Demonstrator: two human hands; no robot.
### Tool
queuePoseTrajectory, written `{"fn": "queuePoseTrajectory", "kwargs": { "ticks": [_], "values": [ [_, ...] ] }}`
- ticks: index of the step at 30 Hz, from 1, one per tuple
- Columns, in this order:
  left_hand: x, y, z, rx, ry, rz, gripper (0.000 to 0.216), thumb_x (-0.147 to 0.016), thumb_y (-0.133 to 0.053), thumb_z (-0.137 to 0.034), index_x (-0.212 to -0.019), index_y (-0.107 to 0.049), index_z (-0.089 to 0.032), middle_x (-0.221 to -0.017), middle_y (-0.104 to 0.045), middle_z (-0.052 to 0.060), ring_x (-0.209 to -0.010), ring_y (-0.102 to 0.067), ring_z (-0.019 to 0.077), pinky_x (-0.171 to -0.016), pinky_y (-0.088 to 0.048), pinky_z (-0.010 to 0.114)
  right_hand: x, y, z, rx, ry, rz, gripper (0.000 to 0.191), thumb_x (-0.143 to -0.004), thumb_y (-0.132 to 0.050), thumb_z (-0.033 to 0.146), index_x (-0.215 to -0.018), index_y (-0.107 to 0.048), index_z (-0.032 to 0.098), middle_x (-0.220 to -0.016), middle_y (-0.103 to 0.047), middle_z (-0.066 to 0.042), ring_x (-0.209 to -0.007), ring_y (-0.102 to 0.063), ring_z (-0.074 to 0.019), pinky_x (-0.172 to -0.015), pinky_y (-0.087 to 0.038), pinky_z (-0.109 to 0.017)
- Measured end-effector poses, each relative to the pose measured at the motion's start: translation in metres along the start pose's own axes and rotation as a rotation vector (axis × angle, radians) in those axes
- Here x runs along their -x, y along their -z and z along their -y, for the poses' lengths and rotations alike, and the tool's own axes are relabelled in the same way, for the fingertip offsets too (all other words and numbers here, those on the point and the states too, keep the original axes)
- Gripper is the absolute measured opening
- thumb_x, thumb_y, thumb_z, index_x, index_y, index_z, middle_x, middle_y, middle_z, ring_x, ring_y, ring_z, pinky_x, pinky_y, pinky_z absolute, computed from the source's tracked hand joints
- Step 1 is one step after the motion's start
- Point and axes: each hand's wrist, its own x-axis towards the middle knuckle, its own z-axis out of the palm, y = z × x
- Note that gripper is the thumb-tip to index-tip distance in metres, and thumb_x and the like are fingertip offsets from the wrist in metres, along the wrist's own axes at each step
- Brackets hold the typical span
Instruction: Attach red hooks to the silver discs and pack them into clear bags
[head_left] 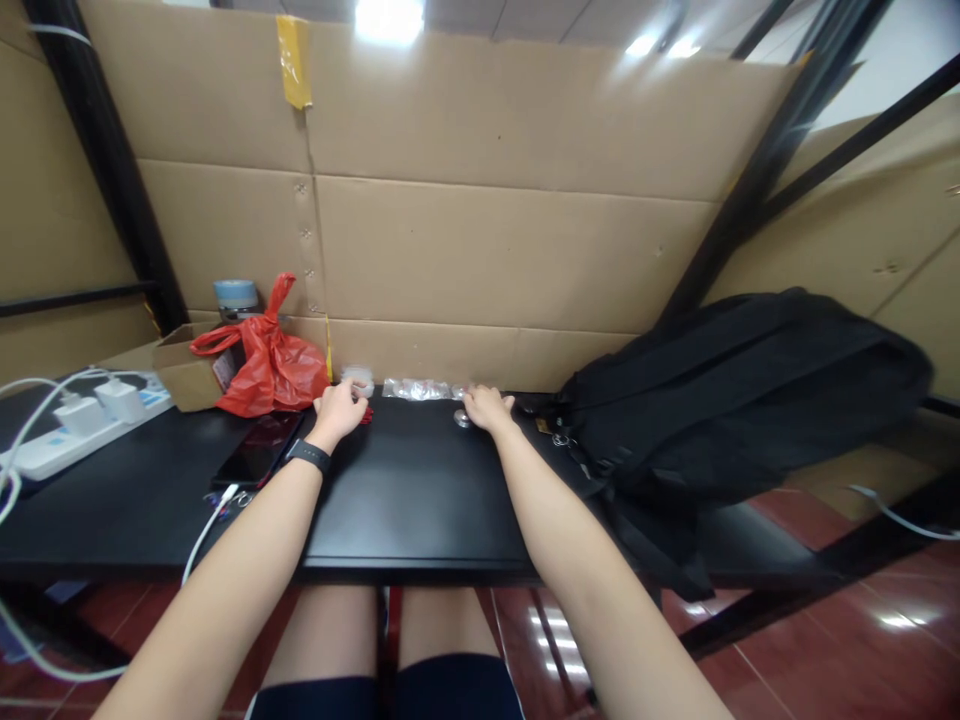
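Observation:
Both arms reach to the far edge of a black table. My left hand, with a black band on its wrist, is curled around a small red thing next to a small white round object. My right hand lies knuckles up with bent fingers beside a small shiny round piece; what it holds, if anything, is hidden. A strip of clear plastic packets lies between the two hands against the cardboard wall.
A red plastic bag, a cardboard box and a blue-lidded jar stand at the back left. A phone with a white cable, a power strip and a black backpack flank the hands.

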Motion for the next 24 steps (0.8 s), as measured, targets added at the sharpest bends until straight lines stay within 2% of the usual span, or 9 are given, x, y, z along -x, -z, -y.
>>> {"fn": "queuePoseTrajectory", "kwargs": {
  "ticks": [3,8,15,20,24],
  "values": [
    [-0.001,-0.001,0.006,-0.089,-0.045,-0.01,0.028,-0.082,-0.053,-0.024,-0.106,-0.067,-0.029,-0.114,-0.072,0.003,-0.113,-0.058,0.0284,-0.089,-0.043,0.04,0.001,0.002,-0.001,-0.008,-0.005,0.036,0.042,-0.097,-0.032,0.034,-0.105,-0.072,0.026,-0.125,-0.063,-0.011,-0.118,-0.049,-0.0346,-0.096,-0.034,-0.06],
    [-0.001,-0.001,0.008,-0.168,-0.071,0.01,0.028,-0.081,-0.053,-0.025,-0.103,-0.07,-0.029,-0.119,-0.07,0.004,-0.112,-0.056,0.0304,-0.088,-0.044,0.041,-0.001,-0.001,-0.003,-0.008,0.014,0.075,0.04,-0.095,-0.035,0.03,-0.102,-0.074,0.027,-0.129,-0.063,-0.009,-0.119,-0.048,-0.0345,-0.095,-0.035,-0.059],
    [-0.003,-0.003,0.011,-0.16,-0.086,0.028,0.028,-0.082,-0.052,-0.024,-0.101,-0.071,-0.029,-0.116,-0.071,0.004,-0.111,-0.058,0.0307,-0.088,-0.045,0.043,-0.004,-0.004,-0.005,-0.024,0.033,0.069,0.04,-0.094,-0.036,0.029,-0.114,-0.071,0.033,-0.133,-0.062,-0.007,-0.121,-0.048,-0.0354,-0.095,-0.035,-0.061],
    [-0.007,-0.003,0.023,-0.168,-0.135,0.099,0.045,-0.078,-0.048,-0.011,-0.112,-0.069,-0.032,-0.128,-0.066,0.004,-0.118,-0.057,0.0292,-0.094,-0.044,0.044,-0.001,-0.001,-0.007,-0.04,0.047,0.081,0.038,-0.095,-0.038,0.035,-0.112,-0.071,0.031,-0.128,-0.064,-0.009,-0.12,-0.05,-0.0344,-0.096,-0.036,-0.059],
    [-0.01,-0.005,0.03,-0.206,-0.179,0.197,0.061,-0.074,-0.048,-0.007,-0.125,-0.062,-0.037,-0.14,-0.058,0.001,-0.127,-0.053,0.0299,-0.1,-0.04,0.047,0.002,-0.002,-0.01,-0.064,0.026,0.02,0.042,-0.096,-0.04,0.045,-0.131,-0.06,0.033,-0.142,-0.054,-0.008,-0.126,-0.045,-0.0348,-0.098,-0.035,-0.059]
  ]
}}
